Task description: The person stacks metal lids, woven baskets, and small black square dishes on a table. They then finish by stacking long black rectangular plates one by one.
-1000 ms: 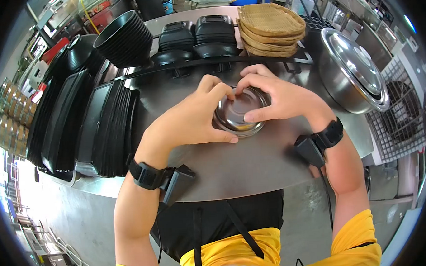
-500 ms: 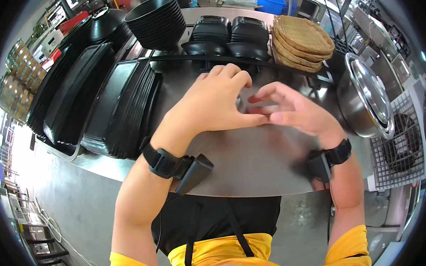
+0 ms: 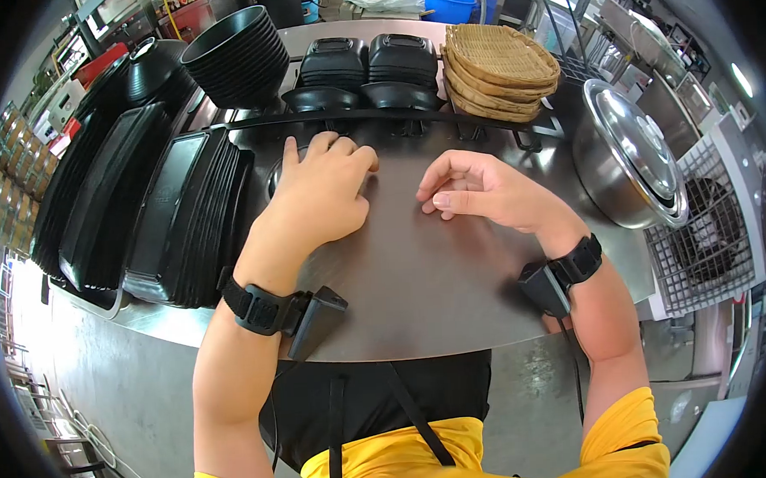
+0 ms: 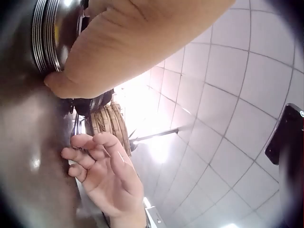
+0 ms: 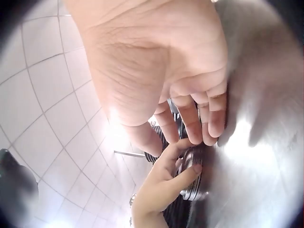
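Observation:
A short stack of shiny steel dishes stands on the metal tabletop, beside the black trays at the left. My left hand grips this stack from above, thumb on the near side and fingers spread over the far side. In the head view the hand hides most of it; the right wrist view shows the stacked dishes between thumb and fingers. Off to the right, my right hand hovers over the tabletop with fingers loosely bent and nothing in them.
Long black trays stand stacked on edge at the left. Behind a dark rail are black bowls, black lidded dishes and woven baskets. A lidded steel pot and a grey crate stand at the right.
My left hand has carried the steel dishes from the middle of the table to the left, near the trays. My right hand has let go of them and stays at the right.

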A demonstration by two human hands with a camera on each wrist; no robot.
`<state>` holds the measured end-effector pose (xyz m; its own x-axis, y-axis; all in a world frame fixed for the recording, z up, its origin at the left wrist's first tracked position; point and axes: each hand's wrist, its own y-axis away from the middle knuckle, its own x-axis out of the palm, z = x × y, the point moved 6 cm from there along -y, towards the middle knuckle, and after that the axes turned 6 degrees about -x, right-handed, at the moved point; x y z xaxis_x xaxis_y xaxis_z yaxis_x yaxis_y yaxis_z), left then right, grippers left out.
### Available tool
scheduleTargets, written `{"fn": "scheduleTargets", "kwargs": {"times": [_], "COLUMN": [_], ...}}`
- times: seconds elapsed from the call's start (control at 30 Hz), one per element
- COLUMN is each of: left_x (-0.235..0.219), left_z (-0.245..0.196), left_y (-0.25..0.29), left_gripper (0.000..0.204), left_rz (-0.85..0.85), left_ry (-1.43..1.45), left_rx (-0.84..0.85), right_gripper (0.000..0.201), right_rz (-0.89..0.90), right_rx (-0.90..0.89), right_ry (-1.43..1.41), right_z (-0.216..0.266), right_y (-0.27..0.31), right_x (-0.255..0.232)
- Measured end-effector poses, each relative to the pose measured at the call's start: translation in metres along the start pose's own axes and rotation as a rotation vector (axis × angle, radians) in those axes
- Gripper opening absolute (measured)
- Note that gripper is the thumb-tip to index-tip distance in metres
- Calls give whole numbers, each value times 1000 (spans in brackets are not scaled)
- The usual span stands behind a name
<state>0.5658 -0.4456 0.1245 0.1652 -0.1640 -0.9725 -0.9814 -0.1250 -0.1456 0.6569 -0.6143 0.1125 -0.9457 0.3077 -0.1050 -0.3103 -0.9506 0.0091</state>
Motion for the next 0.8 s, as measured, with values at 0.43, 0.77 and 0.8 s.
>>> {"fn": "scheduleTargets", "kwargs": {"times": [0.43,0.77,0.8], "left_x": [-1,3,3], "left_z": [-36,-34,-34], "left_y": [0,1,0], "left_gripper": [22,22,22], "left_rz": [172,186,187], "left_ry": [519,502,500], "left_rx": [406,387,387], "right_gripper": [30,66,66], "right_rz": [-634,-833,-833], "right_rx": [-434,-353,-351], "right_ry": [291,917,918], "right_z": [43,34,34], "right_y": [27,28,28], "right_x": [-70,-87,-88]}}
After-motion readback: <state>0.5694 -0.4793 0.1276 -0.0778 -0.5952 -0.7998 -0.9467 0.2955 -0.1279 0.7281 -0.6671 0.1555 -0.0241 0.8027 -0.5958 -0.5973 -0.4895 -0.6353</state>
